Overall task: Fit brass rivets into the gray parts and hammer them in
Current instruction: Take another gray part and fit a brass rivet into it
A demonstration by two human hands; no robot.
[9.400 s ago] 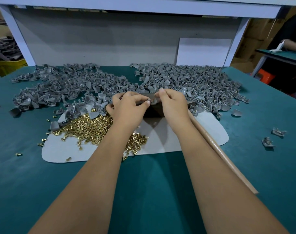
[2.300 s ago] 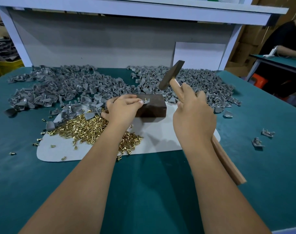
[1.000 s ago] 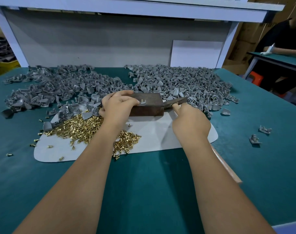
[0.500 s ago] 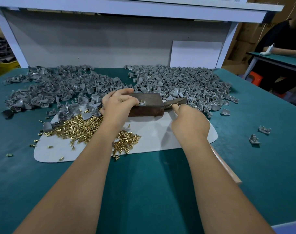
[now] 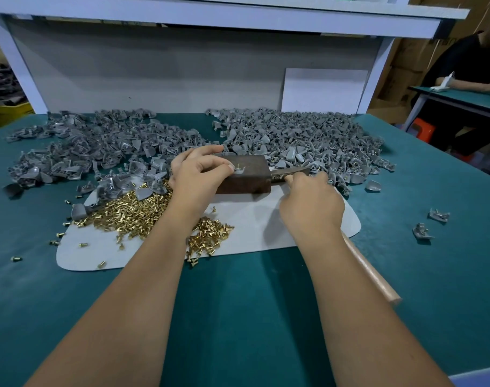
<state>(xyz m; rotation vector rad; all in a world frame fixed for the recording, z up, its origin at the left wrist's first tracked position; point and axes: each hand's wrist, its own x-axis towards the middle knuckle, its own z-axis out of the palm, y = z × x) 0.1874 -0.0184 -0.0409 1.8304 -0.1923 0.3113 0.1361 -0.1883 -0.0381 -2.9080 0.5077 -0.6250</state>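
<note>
Fingers of the left hand were curled on top of the dark metal block, their tips pinching a small gray part with a brass rivet standing up in it. Just right of those fingers, the right hand was wrapped round the hammer close to its head, which lay low against the block's right end; how tightly it gripped I could not tell, since the back of the hand hid the fingers. Its wooden handle ran out under the right forearm, partly covered.

Beyond both hands, two broad heaps of gray parts spread across the green surface; single pieces blurred together. Below the left fingers, loose brass rivets lay scattered on a pale mat, a few strayed onto the surface. Two stray gray pieces sat well off to the right.

No writing was readable anywhere. A yellow bin at far left was cut off by the frame edge, its contents hidden. Another person sat at a neighbouring table, mostly cropped.
</note>
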